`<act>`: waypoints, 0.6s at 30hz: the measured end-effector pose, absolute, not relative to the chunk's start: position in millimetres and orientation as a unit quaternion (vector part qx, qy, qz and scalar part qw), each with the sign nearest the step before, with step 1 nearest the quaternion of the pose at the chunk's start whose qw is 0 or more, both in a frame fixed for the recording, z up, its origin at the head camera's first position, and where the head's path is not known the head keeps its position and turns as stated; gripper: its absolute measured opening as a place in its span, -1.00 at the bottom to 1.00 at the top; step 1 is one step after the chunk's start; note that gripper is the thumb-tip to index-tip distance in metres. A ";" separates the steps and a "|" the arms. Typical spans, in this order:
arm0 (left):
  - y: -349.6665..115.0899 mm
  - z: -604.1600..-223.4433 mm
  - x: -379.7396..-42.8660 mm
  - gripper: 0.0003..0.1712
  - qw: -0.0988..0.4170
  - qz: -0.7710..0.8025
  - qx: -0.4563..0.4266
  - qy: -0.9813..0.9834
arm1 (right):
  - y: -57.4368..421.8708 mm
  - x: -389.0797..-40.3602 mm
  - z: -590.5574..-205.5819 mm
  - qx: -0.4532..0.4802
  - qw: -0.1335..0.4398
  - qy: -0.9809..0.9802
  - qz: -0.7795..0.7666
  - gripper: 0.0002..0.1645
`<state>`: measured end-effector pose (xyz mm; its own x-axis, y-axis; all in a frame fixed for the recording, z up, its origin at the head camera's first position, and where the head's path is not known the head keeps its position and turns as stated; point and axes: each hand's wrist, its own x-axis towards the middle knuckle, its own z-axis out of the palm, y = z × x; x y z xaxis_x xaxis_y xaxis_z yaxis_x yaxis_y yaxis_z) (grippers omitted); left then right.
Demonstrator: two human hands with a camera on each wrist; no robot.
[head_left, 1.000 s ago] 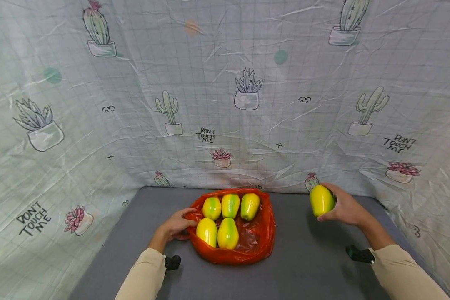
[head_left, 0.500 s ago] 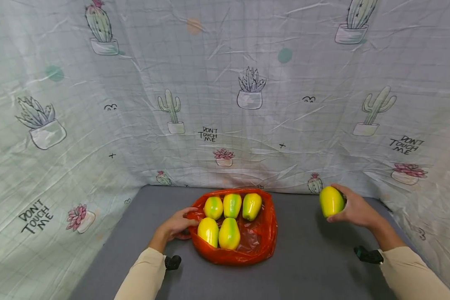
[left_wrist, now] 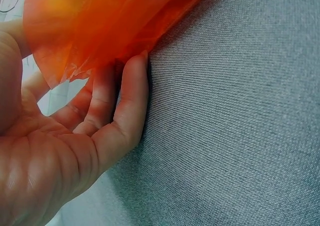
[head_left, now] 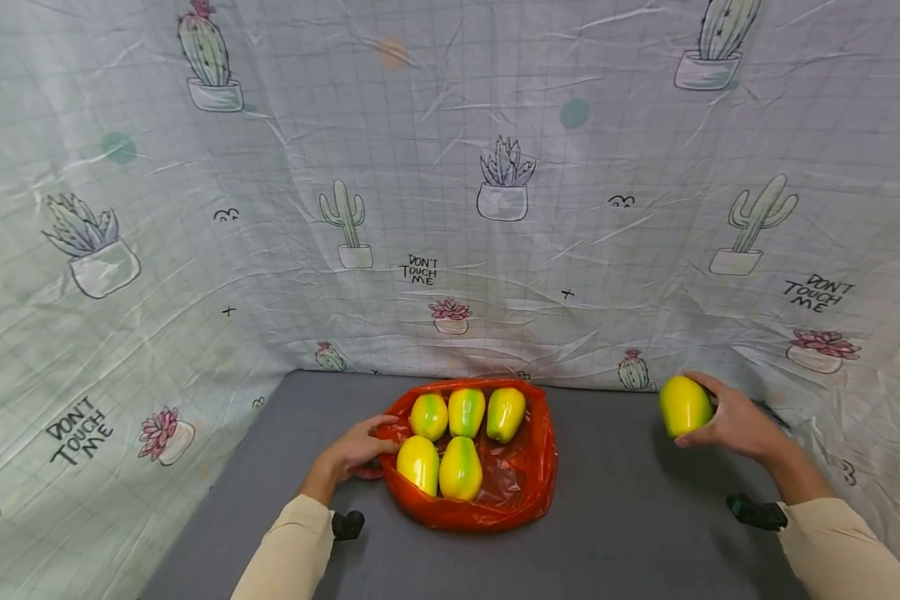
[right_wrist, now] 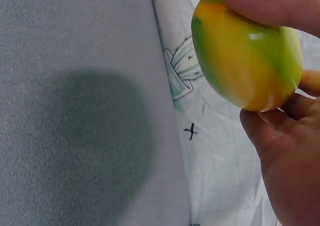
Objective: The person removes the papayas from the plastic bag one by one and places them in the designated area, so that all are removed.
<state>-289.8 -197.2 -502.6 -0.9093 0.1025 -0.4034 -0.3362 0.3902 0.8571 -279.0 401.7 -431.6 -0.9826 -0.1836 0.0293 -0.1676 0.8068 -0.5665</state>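
A red plastic bag [head_left: 487, 521] lies wide open on the table, with several glossy yellow-green mangoes [head_left: 461, 469] in two rows inside it. My left hand [head_left: 354, 450] holds the bag's left edge. In the left wrist view the fingers [left_wrist: 134, 93] curl beneath the thin orange-red plastic [left_wrist: 115, 25], and the bag hides the fingertips in part. Over on the right, my right hand [head_left: 735, 421] grips another mango [head_left: 685, 406] between thumb and fingers. The right wrist view has this mango [right_wrist: 247, 55] raised above the table, its shadow falling on the cloth.
A grey cloth-covered table [head_left: 607, 517] spans the space between the arms. Behind and on both sides hangs a pale curtain [head_left: 450, 208] printed with cacti, meeting the table's back edge. Dark devices [head_left: 756, 512] are strapped at both wrists.
My right hand has moved further right with the mango in its grip. The left hand stays at the bag's edge, and the mangoes in the bag keep their places.
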 end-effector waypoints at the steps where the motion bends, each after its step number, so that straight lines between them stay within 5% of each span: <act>1: -197.0 -502.1 -289.5 -0.23 0.201 0.546 -0.071 0.810 | 403.9 -278.7 -431.8 -0.093 0.013 0.950 -0.297 0.42; 18: -195.0 -500.1 -286.8 -0.23 0.194 0.544 -0.067 0.814 | 433.9 -275.2 -436.4 -0.076 0.010 0.952 -0.295 0.37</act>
